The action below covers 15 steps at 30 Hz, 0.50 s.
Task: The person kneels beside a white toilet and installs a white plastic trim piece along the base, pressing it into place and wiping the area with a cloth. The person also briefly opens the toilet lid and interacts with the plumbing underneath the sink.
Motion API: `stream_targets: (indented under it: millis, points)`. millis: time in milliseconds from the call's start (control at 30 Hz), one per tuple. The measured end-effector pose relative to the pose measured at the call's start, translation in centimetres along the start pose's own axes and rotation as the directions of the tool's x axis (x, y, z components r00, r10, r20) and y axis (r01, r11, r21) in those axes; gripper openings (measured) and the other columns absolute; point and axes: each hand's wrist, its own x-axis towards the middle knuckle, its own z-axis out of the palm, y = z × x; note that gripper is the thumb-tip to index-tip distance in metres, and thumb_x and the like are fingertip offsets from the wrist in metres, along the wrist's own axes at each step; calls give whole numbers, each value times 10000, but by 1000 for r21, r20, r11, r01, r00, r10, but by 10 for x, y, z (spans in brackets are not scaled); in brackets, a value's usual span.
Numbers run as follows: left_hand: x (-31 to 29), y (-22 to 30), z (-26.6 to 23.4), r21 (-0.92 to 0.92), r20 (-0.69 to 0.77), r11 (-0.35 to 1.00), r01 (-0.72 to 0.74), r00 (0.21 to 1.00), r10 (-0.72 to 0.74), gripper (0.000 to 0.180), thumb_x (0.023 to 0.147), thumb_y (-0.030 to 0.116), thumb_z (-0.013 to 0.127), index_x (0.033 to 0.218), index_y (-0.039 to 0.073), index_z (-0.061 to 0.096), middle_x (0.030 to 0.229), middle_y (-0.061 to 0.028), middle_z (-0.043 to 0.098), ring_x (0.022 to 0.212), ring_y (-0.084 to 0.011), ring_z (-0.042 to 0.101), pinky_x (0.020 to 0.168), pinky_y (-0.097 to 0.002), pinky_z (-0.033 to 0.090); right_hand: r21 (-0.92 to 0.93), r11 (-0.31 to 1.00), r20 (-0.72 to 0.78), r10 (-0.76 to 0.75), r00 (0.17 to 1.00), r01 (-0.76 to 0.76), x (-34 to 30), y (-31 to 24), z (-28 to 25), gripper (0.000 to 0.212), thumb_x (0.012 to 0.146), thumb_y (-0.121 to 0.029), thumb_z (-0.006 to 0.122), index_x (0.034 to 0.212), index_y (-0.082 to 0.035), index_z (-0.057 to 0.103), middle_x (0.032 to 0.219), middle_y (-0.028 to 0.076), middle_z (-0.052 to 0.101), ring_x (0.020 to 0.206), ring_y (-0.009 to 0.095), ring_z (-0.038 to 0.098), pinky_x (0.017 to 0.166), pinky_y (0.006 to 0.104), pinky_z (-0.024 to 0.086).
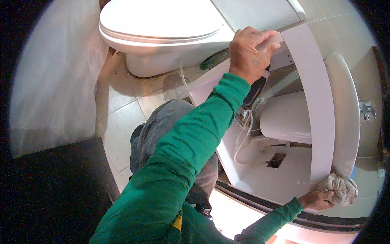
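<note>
My left hand (251, 55) reaches up past the open white vanity cabinet (315, 97), its thumb and fingers closed on the cabinet's top edge at the side nearer the toilet. Its green sleeve crosses the middle of the view. At the lower right, my right hand (317, 200) grips a crumpled beige rag (342, 189). The rag presses against the near end of the white washbasin (345, 110) on the cabinet, by the countertop corner. Part of the right hand's fingers is hidden by the rag.
Inside the cabinet are a white rounded basin underside (286, 116), a looped white hose (245, 142) and a dark square cutout (276, 160). A toilet (158, 24) stands at upper left. A chrome faucet (367, 110) is at the right. Translucent plastic sheeting (57, 77) hangs at left.
</note>
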Motion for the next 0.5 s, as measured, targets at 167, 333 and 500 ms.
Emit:
stream_targets:
  millis: [167, 333, 500]
  points:
    - [0, -3, 7, 48, -66, 994, -103, 992, 106, 304, 717, 190, 871, 991, 79, 802, 820, -98, 713, 791, -245, 666, 735, -354, 541, 117, 978, -47, 181, 982, -174, -15, -53, -1, 523, 973, -330, 610, 1264, 97, 526, 1196, 287, 633, 1051, 382, 655, 870, 469, 546]
    - [-4, -1, 12, 6, -89, 999, -48, 995, 48, 296, 713, 181, 869, 984, 80, 804, 809, -100, 714, 791, -252, 667, 735, -356, 541, 41, 997, -61, 75, 995, -73, -8, -45, 3, 543, 984, -349, 574, 1282, 102, 522, 1233, 287, 622, 1063, 387, 647, 892, 465, 544]
    - [-3, 1, 3, 9, -66, 998, -68, 995, 69, 292, 724, 182, 864, 986, 69, 802, 805, -106, 715, 801, -252, 669, 737, -359, 543, 92, 992, -37, 88, 995, -84, -12, -48, 1, 568, 985, -359, 564, 1287, 119, 505, 1231, 292, 606, 1054, 384, 631, 902, 468, 521]
